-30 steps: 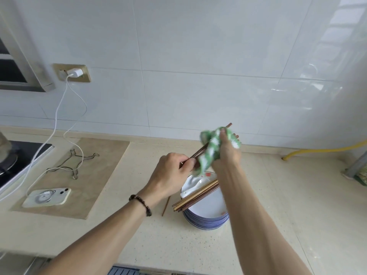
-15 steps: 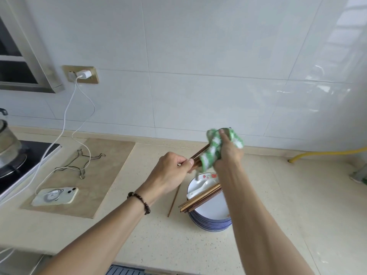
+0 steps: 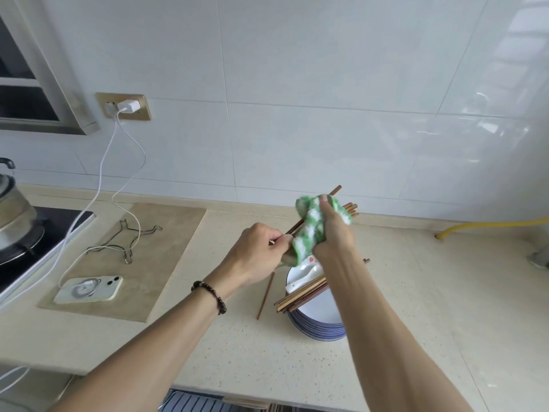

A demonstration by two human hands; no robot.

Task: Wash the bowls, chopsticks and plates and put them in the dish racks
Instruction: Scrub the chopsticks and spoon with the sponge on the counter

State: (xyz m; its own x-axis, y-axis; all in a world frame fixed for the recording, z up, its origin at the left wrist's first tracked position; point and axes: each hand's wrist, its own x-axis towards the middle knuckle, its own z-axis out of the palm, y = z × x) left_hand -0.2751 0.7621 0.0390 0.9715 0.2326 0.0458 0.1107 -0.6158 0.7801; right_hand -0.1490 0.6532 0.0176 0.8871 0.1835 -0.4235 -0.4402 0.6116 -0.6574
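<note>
Brown wooden chopsticks (image 3: 347, 208), green-white cloth-wrapped (image 3: 309, 230)

A bundle of brown chopsticks (image 3: 350, 208) is slanting up through the left and right grips, wrapped in a green-and-white cloth (image 3: 312, 230). Below the grips, more chopsticks (image 3: 300, 297) and a white spoon (image 3: 303, 276) are lying across stacked blue-rimmed plates (image 3: 319, 325); one chopstick (image 3: 265, 295) is lying beside them.
</note>
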